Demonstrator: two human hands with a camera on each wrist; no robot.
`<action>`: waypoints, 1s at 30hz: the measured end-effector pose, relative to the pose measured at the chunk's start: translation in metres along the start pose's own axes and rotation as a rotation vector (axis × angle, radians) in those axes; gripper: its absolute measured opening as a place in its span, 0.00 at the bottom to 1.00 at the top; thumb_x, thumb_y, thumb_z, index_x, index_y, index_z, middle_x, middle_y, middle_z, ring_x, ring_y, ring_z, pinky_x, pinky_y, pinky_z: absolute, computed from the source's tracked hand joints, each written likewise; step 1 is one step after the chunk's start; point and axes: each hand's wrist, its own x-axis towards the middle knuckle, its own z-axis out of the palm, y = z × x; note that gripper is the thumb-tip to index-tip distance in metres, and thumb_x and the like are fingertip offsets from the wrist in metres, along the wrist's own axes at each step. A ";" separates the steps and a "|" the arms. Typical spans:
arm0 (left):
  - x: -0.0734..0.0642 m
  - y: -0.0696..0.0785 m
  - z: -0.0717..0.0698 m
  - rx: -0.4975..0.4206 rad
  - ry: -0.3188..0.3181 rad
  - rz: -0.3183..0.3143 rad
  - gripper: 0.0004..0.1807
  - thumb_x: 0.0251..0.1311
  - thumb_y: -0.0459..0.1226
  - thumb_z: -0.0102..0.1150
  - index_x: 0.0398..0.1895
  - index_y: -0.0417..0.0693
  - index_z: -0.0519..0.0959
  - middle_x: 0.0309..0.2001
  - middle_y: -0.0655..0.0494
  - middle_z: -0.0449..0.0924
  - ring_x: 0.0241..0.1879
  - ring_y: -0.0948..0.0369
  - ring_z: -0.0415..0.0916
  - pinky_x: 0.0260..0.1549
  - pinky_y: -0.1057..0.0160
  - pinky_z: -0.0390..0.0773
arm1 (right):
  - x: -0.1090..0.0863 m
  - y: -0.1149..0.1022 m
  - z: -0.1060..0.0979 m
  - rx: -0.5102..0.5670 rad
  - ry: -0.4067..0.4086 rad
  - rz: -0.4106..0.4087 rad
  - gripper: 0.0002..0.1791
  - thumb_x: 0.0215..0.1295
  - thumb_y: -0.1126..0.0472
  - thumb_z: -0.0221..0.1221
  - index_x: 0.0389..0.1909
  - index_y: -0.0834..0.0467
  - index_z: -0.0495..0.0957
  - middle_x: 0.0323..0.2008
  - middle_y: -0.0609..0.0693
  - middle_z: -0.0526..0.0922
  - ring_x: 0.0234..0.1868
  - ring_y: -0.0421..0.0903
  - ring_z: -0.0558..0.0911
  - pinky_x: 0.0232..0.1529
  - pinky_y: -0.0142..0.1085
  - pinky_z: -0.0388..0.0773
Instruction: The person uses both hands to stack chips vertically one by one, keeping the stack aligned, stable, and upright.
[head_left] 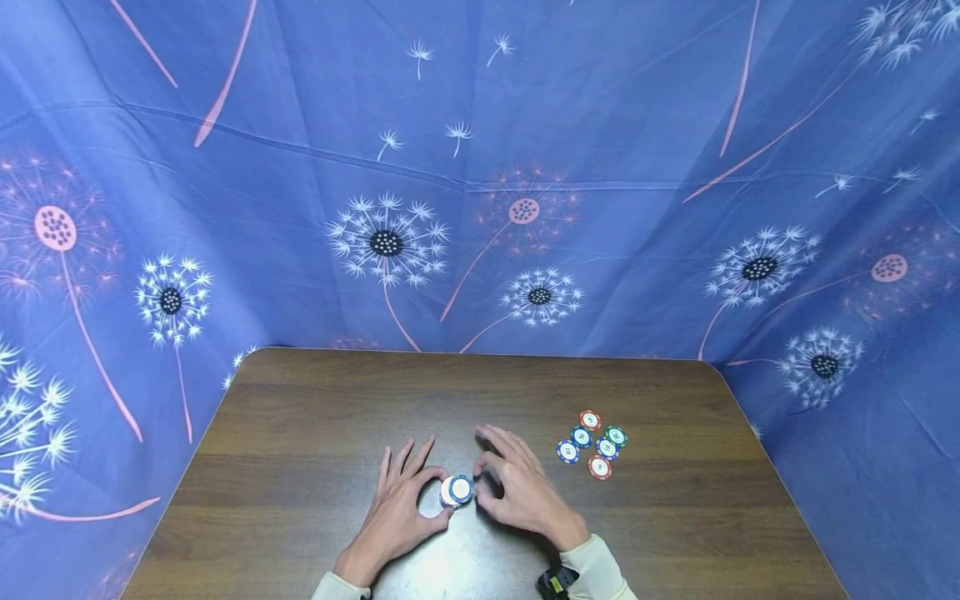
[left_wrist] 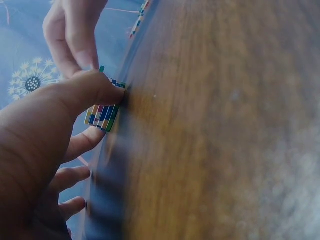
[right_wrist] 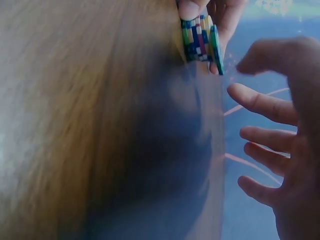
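A short stack of poker chips (head_left: 448, 497) stands on the table near its front middle. My left hand (head_left: 397, 512) holds the stack between thumb and forefinger, its other fingers spread. The top chip (right_wrist: 216, 47) juts out toward the right hand, off line with those below; its edge looks green in the right wrist view. Just right of the stack is my right hand (head_left: 521, 487), its thumb and forefinger bent and apart with nothing between them. Striped chip edges (left_wrist: 101, 117) show in the left wrist view, partly covered by the left thumb.
Several loose poker chips, among them a red one (head_left: 600, 467) and a green one (head_left: 617, 437), lie flat in a cluster right of the hands. The wooden table (head_left: 315, 417) ends at a blue dandelion-print cloth (head_left: 465, 250) behind it.
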 end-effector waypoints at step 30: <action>-0.001 0.000 0.000 0.010 0.036 0.030 0.22 0.43 0.49 0.80 0.43 0.62 0.84 0.77 0.42 0.71 0.76 0.31 0.62 0.74 0.24 0.47 | -0.001 -0.007 0.007 -0.023 -0.065 -0.007 0.11 0.58 0.53 0.73 0.39 0.50 0.85 0.71 0.59 0.77 0.75 0.61 0.72 0.73 0.62 0.71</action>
